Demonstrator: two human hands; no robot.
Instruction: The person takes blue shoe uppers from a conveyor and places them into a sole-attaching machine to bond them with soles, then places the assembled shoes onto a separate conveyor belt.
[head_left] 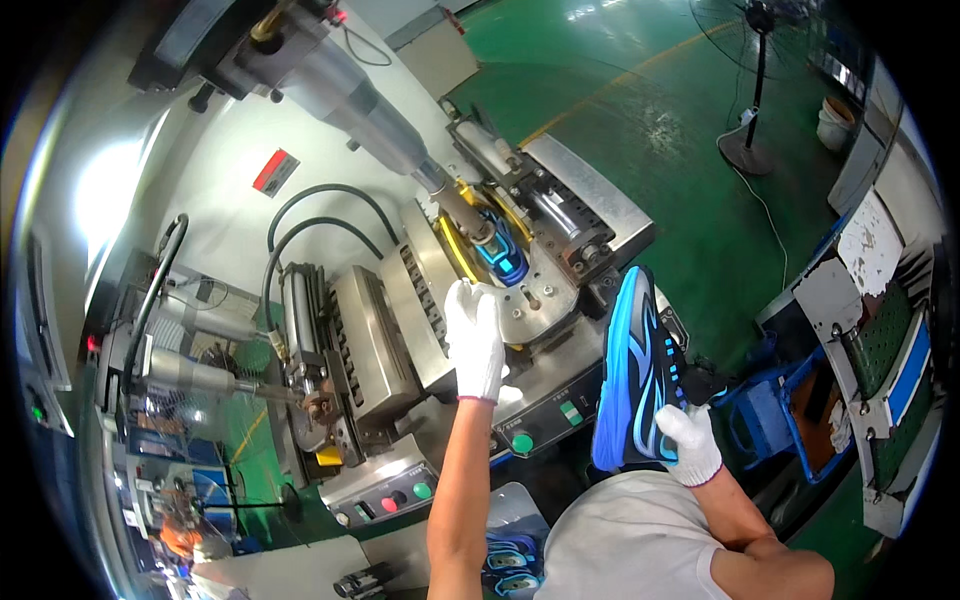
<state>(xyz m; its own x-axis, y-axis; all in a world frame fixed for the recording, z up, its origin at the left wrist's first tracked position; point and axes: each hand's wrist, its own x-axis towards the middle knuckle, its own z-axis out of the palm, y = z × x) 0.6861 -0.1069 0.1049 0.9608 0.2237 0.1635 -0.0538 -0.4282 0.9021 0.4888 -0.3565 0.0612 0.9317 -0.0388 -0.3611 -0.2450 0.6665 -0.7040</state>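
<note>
My right hand [690, 444], in a white glove, grips a blue and black sports shoe [636, 380] at its lower end, holding it up on the right. My left hand [474, 340], also gloved in white, reaches forward with fingers stretched out, beside the metal plate of a pressing machine [540, 306]. Just beyond its fingertips, another blue and black shoe [503, 258] sits in the machine, between yellow pads [459, 248]. A metal press rod [464, 216] comes down onto that shoe. Whether my left fingertips touch the machine I cannot tell.
A second press station [350, 345] stands to the left. Green buttons [522, 442] line the front panel. Several more blue shoes [512, 565] lie low, near my left forearm. A blue crate [765, 415] and a rack [880, 350] stand right; a fan [748, 150] is farther back.
</note>
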